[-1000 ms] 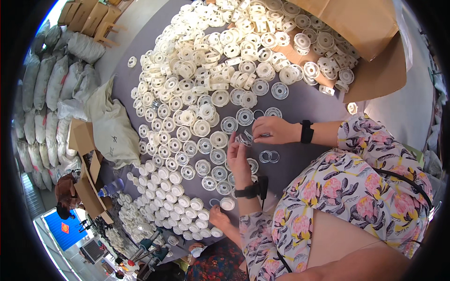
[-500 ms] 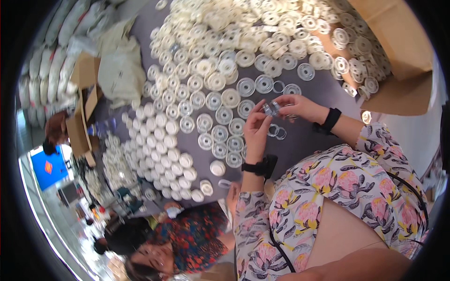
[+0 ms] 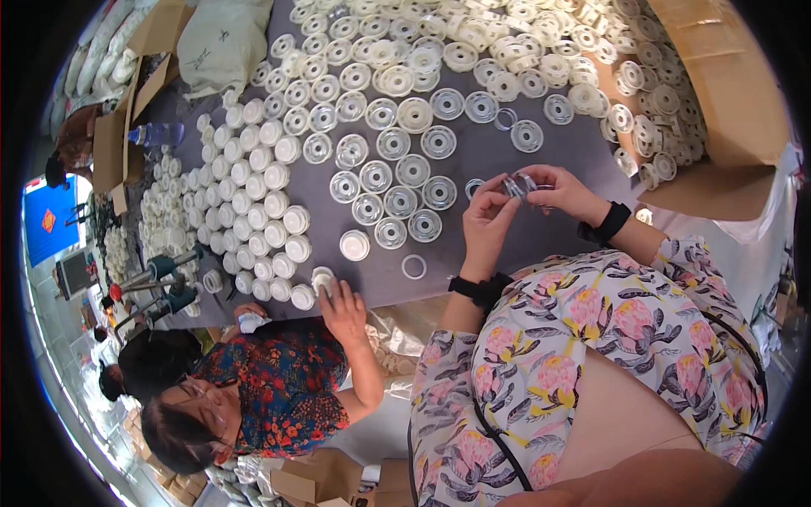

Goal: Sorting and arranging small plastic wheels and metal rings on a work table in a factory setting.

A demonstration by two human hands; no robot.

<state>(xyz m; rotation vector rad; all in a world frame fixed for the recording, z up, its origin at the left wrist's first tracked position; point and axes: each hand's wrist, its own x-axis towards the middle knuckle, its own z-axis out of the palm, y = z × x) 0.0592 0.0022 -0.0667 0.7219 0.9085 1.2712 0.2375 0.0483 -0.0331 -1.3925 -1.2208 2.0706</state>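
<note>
On the left of the table (image 3: 541, 232), round white caps (image 3: 256, 186) sit in close rows, then flanged discs (image 3: 401, 201). The left hand (image 3: 488, 218), half curled, pinches transparent rings (image 3: 519, 184); the right hand (image 3: 559, 191), similarly curled, grips their other side. Farther right is a cardboard box (image 3: 718, 93).

Counting at least two held rings (image 3: 512, 186), one white ring (image 3: 404, 269) near, one blue bottle (image 3: 156, 134) left, dozens of caps (image 3: 275, 204) and discs (image 3: 412, 166).
</note>
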